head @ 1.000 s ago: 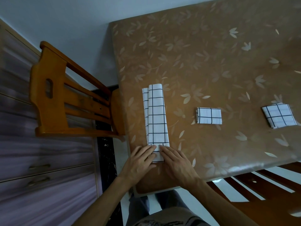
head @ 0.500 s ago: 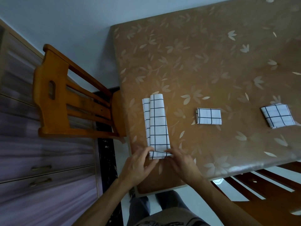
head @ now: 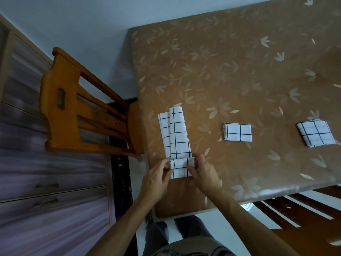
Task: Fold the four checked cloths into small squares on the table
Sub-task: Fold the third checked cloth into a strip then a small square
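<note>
Head view: both hands' fingers [head: 167,168] apparently pinch cloth strip [head: 178,134] near end, lifted.

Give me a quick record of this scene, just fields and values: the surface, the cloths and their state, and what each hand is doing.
surface: brown leaf-patterned table
cloth in work: long white black-checked strip, near end rolled up off the table
left hand: pinching the strip's near end, left side
right hand: pinching the same end, right side
folded cloths: small checked rectangle; small checked square further right
fourth cloth: not visible
nearby: orange wooden chair at the table's left
</note>
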Action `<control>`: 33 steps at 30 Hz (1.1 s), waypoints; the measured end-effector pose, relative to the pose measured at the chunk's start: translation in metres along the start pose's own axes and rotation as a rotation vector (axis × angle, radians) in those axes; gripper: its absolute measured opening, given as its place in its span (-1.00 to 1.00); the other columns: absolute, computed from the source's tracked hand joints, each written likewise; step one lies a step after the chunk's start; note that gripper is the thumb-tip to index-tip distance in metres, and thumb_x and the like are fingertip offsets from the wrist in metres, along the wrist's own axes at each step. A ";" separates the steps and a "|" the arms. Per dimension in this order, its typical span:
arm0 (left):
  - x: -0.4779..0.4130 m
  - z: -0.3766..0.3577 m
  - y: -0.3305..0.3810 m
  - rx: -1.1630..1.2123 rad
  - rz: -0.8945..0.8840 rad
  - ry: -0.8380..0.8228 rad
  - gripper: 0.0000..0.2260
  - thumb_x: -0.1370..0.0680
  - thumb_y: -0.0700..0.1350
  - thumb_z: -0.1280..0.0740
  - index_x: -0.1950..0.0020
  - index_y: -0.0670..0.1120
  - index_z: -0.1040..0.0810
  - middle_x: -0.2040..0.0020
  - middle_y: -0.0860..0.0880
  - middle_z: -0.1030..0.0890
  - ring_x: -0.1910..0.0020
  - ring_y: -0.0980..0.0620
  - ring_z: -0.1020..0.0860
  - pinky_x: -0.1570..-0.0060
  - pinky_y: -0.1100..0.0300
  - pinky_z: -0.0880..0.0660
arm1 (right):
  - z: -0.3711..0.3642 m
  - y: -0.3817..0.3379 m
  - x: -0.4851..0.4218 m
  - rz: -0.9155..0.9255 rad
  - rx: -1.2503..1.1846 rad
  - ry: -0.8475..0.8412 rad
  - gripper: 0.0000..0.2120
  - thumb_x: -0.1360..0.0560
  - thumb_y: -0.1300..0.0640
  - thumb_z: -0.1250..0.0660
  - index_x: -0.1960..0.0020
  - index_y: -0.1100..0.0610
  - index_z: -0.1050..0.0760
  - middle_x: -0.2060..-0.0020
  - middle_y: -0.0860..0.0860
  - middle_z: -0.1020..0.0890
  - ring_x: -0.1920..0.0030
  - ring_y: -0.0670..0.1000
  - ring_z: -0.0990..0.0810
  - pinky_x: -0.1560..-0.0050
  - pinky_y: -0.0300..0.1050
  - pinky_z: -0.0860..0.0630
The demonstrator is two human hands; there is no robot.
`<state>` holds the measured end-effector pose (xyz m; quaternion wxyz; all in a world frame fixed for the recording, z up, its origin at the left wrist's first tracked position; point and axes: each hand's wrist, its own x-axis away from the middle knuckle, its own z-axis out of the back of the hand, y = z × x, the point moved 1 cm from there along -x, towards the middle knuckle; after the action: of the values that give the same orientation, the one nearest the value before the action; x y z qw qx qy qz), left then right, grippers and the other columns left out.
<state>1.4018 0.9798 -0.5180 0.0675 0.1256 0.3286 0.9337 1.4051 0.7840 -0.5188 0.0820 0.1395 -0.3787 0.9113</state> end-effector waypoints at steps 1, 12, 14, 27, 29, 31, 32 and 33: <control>-0.002 -0.001 -0.001 -0.022 0.007 0.017 -0.63 -0.62 0.02 -0.32 -0.40 0.03 -0.39 -0.13 0.09 -0.58 -0.07 0.11 -0.56 0.03 0.17 -0.57 | -0.001 -0.001 0.000 -0.003 0.011 0.013 -0.71 -0.60 -0.02 -0.24 -0.27 0.08 -0.37 0.06 -0.02 -0.55 0.16 -0.03 -0.49 0.23 -0.14 -0.41; -0.035 -0.004 -0.007 -0.410 -0.439 -0.041 -0.50 -0.64 0.05 -0.21 -0.53 -0.14 -0.28 -0.48 -0.08 -0.41 -0.49 -0.07 -0.31 -0.38 -0.05 -0.37 | -0.014 0.008 -0.001 0.234 0.237 0.104 -0.59 -0.53 0.12 -0.38 -0.34 0.18 -0.44 -0.18 0.11 -0.51 -0.06 0.15 -0.51 -0.04 0.04 -0.56; -0.030 -0.004 -0.010 -0.434 -0.429 -0.031 -0.51 -0.66 0.08 -0.17 -0.52 -0.14 -0.31 -0.46 -0.08 -0.42 -0.47 -0.08 -0.34 -0.38 -0.04 -0.38 | -0.014 0.008 -0.002 0.260 0.249 0.105 -0.61 -0.53 0.10 -0.37 -0.32 0.17 -0.45 -0.18 0.10 -0.51 -0.07 0.15 -0.51 -0.05 0.03 -0.56; -0.034 -0.009 -0.012 -0.523 -0.416 -0.011 -0.55 -0.51 0.01 -0.46 -0.34 -0.12 -0.51 -0.40 -0.13 -0.49 -0.39 -0.12 -0.43 -0.30 -0.07 -0.45 | -0.014 0.002 -0.005 0.356 0.397 0.196 -0.56 -0.49 0.12 -0.43 -0.33 0.17 -0.45 -0.30 0.14 -0.49 -0.27 0.16 -0.48 -0.19 0.10 -0.52; -0.033 -0.011 -0.015 -0.544 -0.413 0.008 -0.62 -0.55 0.04 -0.38 -0.31 -0.10 -0.54 -0.42 -0.12 -0.48 -0.41 -0.11 -0.42 -0.31 -0.08 -0.43 | -0.016 0.001 0.003 0.530 0.449 0.184 -0.55 -0.51 0.16 -0.38 -0.38 0.16 -0.44 -0.42 0.12 -0.43 -0.41 0.12 -0.36 -0.38 0.11 -0.38; -0.031 -0.013 -0.018 -0.563 -0.419 0.020 -0.62 -0.61 0.08 -0.22 -0.32 -0.10 -0.54 -0.45 -0.11 -0.45 -0.45 -0.08 -0.39 -0.32 -0.08 -0.42 | -0.024 0.004 0.013 0.681 0.528 0.126 -0.54 -0.55 0.14 -0.23 -0.45 0.16 -0.38 -0.48 0.11 -0.35 -0.48 0.07 -0.24 -0.49 0.02 -0.14; -0.030 -0.013 -0.019 -0.562 -0.421 0.024 -0.62 -0.62 0.09 -0.18 -0.31 -0.10 -0.55 -0.46 -0.10 -0.44 -0.46 -0.08 -0.38 -0.32 -0.09 -0.41 | -0.029 0.009 0.017 0.701 0.573 0.087 -0.51 -0.57 0.10 -0.15 -0.48 0.17 -0.34 -0.50 0.11 -0.30 -0.51 0.06 -0.19 -0.52 0.00 -0.07; -0.030 -0.014 -0.020 -0.557 -0.421 0.026 -0.62 -0.63 0.10 -0.16 -0.30 -0.09 -0.55 -0.47 -0.09 -0.44 -0.46 -0.07 -0.37 -0.32 -0.10 -0.41 | -0.032 0.015 0.021 0.678 0.608 0.048 -0.49 -0.60 0.04 -0.10 -0.51 0.17 -0.30 -0.53 0.12 -0.24 -0.54 0.07 -0.13 -0.52 0.01 -0.06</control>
<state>1.4273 0.9809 -0.5470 0.2859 0.0199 0.0809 0.9546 1.3754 0.7977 -0.5440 -0.2568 0.0045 -0.1160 0.9595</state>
